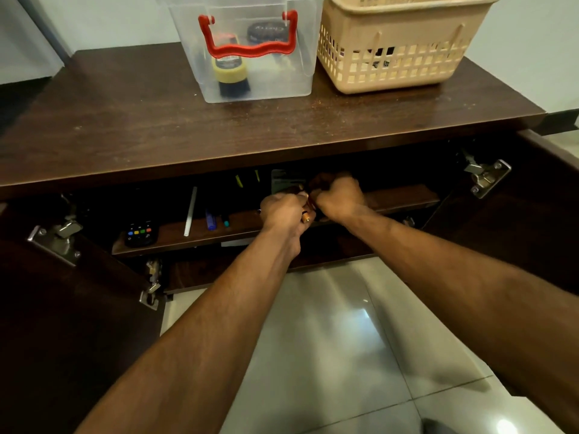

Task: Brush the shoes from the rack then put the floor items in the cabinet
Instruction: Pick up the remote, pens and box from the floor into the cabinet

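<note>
Both forearms stretch over the tiled floor (pixel 329 339) into the open cabinet (pixel 282 142); left hand (pixel 283 213) curled around a battery (pixel 307 217), right hand (pixel 340 195) fisted just beside it above the shelf (pixel 175 234). Brush (pixel 231 73) sits in the clear box (pixel 250 48) on the tabletop.

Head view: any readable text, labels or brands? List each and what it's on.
Nothing here reads with certainty.
Round black tin in the clear plastic box: pale script, possibly "Cherry", too blurred to confirm.
Yellow-handled brush: label print, unreadable.
Card on the cabinet shelf: print too small.
Remote: coloured buttons only.
</note>
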